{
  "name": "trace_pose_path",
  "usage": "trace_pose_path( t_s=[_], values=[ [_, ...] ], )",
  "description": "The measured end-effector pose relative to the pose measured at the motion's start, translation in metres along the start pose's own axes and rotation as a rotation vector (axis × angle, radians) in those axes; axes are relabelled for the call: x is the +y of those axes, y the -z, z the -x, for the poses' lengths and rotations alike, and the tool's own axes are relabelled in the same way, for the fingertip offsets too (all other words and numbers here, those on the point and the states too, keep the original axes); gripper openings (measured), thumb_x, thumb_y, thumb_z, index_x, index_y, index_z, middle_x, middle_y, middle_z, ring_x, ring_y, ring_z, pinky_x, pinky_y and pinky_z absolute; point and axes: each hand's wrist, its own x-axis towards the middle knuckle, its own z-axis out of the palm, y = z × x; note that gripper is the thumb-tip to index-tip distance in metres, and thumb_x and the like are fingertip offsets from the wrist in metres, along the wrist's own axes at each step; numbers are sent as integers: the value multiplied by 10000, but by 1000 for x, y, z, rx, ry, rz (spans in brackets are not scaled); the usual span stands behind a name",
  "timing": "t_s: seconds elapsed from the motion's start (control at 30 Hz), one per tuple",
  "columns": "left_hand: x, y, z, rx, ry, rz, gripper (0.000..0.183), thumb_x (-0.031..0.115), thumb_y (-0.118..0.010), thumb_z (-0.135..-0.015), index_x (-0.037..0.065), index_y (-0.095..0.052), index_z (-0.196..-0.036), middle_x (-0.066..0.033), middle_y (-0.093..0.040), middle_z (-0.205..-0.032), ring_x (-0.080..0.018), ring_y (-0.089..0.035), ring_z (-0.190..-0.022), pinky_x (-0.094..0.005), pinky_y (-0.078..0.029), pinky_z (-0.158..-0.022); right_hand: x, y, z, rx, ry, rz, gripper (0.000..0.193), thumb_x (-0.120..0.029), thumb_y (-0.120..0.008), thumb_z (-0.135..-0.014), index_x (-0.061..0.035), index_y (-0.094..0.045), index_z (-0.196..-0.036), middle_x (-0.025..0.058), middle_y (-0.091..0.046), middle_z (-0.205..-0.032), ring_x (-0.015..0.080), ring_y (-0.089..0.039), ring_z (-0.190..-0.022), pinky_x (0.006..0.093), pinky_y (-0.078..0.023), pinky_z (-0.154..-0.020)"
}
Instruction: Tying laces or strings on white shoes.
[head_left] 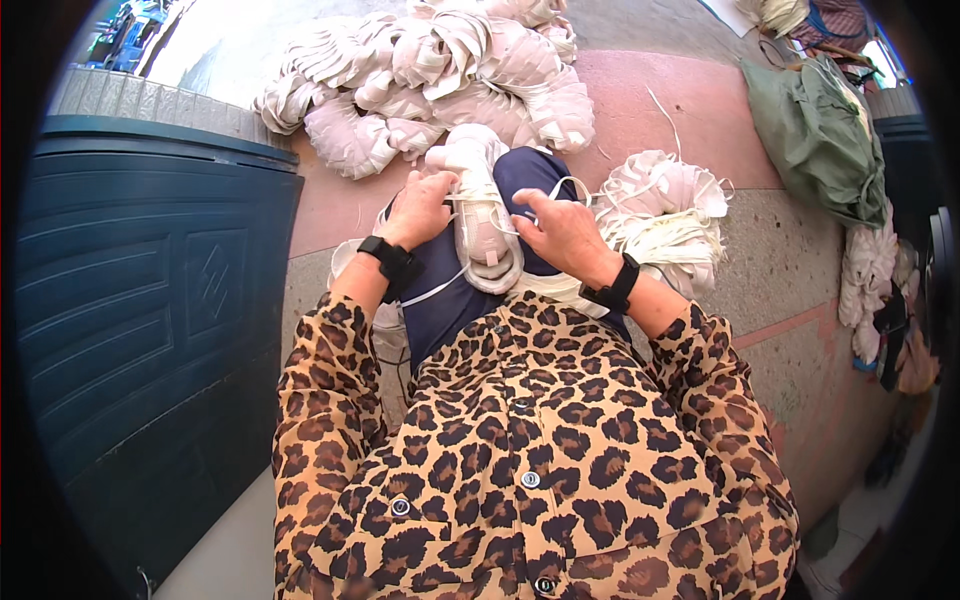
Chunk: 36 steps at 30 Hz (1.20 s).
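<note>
A pale pink and white shoe [487, 235] rests lengthwise on my lap between my dark blue trouser legs, its heel toward me. At its left side my left hand [420, 208] is closed, with thumb and finger pinching a thin white shoelace by the eyelets. My right hand [565, 235] is on the other side, fingers curled in a pinch on a shoelace; a loop of white lace [572, 184] arches behind it. Exactly where the lace passes between the right fingertips is hard to make out. A loose lace end [436, 291] trails over my left thigh.
Bundled pale pink shoe uppers [440, 70] are heaped on the floor ahead. To my right lie another bundle [660, 185] and a hank of cream laces [665, 240]. A dark blue panelled door [150, 280] stands left; a green sack [815, 140] sits far right.
</note>
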Motion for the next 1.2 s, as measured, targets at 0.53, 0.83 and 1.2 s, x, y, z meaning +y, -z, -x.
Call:
trace_pose_path(
  t_s=[0.53,0.83,1.2],
  values=[
    [14,-9,46,256,-6,-290,44,67,-511,-710,52,-522,-670,-122,-577,-597,-274,-559,-680,-371,-471,-556,-14,-100,-40,-90,212,386,147,-73,-490,-754,41,-539,-832,166,-603,-614,285,-627,-569,352,-497,-506],
    [26,-11,43,387,348,-180,85,76,-481,-756,-3,-493,-784,-183,-564,-655,-324,-565,-712,-405,-475,-609,-17,-12,-56,-337,-232,-690,186,-128,-440,-806,-13,-564,-729,138,-561,-656,296,-536,-593,381,-450,-596],
    [17,-17,17,163,339,183,213,132,-421,-808,23,-563,-923,-211,-602,-895,-363,-565,-884,-435,-439,-786,-34,242,-14,-165,652,-1778,229,-107,-373,-897,-85,-394,-670,-31,-297,-514,42,-239,-375,196,-189,-327]
  ],
)
